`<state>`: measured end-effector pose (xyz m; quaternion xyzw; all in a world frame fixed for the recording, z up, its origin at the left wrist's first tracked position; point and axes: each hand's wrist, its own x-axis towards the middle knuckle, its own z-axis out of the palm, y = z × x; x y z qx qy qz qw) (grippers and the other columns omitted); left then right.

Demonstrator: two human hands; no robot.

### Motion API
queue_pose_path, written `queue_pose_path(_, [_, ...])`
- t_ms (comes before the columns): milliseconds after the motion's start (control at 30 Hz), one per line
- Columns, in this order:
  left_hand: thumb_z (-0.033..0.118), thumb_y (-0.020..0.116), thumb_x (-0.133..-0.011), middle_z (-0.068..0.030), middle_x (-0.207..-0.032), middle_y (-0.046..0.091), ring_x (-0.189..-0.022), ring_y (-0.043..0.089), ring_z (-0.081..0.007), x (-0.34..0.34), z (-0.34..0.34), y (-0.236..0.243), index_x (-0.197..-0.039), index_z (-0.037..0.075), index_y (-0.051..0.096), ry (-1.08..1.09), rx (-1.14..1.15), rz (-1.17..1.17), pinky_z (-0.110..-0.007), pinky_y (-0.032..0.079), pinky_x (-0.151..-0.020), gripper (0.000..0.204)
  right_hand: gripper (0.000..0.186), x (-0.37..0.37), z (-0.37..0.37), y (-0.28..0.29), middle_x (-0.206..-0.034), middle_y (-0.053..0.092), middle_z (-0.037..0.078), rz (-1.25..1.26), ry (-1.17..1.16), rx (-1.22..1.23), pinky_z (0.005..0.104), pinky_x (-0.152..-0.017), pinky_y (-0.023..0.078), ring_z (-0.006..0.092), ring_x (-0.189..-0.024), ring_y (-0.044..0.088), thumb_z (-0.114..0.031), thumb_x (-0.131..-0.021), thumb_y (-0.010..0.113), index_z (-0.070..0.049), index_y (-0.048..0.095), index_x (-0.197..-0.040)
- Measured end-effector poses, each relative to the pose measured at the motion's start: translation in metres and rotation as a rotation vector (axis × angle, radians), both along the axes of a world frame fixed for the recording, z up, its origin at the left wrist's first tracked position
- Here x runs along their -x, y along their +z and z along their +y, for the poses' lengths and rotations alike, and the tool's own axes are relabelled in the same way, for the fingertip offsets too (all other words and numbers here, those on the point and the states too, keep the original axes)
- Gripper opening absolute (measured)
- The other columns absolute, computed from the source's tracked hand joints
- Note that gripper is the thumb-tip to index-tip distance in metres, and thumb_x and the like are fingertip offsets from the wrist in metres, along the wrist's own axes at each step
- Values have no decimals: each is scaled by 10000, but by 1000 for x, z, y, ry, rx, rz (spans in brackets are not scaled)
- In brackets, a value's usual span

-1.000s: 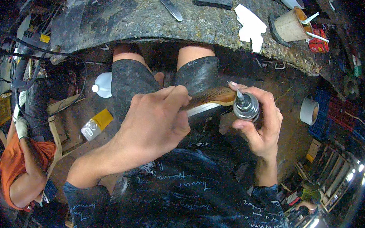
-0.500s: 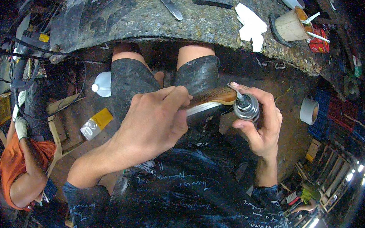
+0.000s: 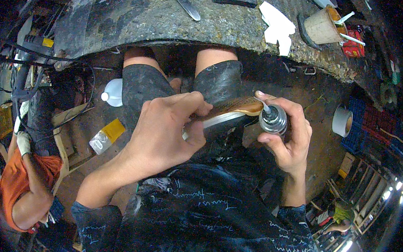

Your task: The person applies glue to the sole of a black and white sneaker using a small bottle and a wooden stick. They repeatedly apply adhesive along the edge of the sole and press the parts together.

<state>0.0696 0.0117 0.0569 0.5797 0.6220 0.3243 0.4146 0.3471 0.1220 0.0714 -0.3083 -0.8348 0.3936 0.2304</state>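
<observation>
Brown piece: I see the long brown piece [image 3: 239, 106] up over the person's lap, between the two hands. It has a pale lower edge, and a white strip [image 3: 224, 119] runs just below it. I can't tell if the two are joined.
Left hand: the left hand [image 3: 167, 128] pinches the brown piece at its left end, maybe to stop it wobbling. Its knuckles hide that end, and some fingertips are hidden too.
Right hand: the right hand [image 3: 290, 134] curls around a small bottle [image 3: 273, 121], with the thumb on one side and fingers on the other.
Bottle tip: it leans toward the brown piece's right end, so I think the bottle is held like that to aim it. I can't tell if the tip touches.
Bench: the rough bench [image 3: 144, 25] reaches over the knees. A knife [image 3: 187, 6], white paper [image 3: 277, 26] and a dirty pot [image 3: 322, 26] sit on it, away from the hands.
Floor: a white jug [image 3: 113, 93] and a yellow-and-grey box [image 3: 107, 136] are left of the legs; a white roll [image 3: 343, 121] is off right. None blocks the hands.
Neighbour: a person in an orange shirt [image 3: 31, 175] is well apart, on the left.
</observation>
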Motion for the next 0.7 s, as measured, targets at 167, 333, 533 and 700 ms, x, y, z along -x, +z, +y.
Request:
queue_pose_path(167, [-56, 680, -819, -176, -1105, 805, -1009, 815, -299, 2, 1, 0, -1102, -33, 732, -13, 4, 18, -374, 664, -881, 289, 618, 0, 0, 0, -1386, 756, 229, -7, 6, -12, 437, -1033, 605, 374, -1189, 782, -258, -865, 928, 49, 656, -1326])
queue_pose_path(333, [-59, 677, -808, -176, -1094, 808, -1008, 818, -304, 1, 1, 2, -1102, -36, 740, 7, 18, 10, -379, 664, -882, 301, 615, 1, 1, 2, -1382, 759, 222, -10, 2, 0, 436, -1029, 606, 369, -1189, 782, -275, -864, 929, 43, 668, -1322])
queue_pose_path(533, [-54, 680, -792, -173, -1091, 814, -1008, 818, -299, 1, 1, 0, -1095, -37, 744, 28, 19, -6, -381, 649, -899, 310, 612, 2, 1, 1, -1381, 762, 214, -17, -5, -9, 434, -1024, 606, 365, -1188, 782, -278, -861, 931, 42, 677, -1317])
queue_pose_path(700, [-41, 685, -787, -165, -1105, 824, -1014, 817, -293, 2, -2, -4, -1075, -32, 745, 52, 12, -71, -381, 636, -927, 294, 619, 2, 0, 0, -1381, 761, 218, -7, -11, 0, 435, -1027, 606, 368, -1189, 782, -270, -858, 930, 41, 668, -1324])
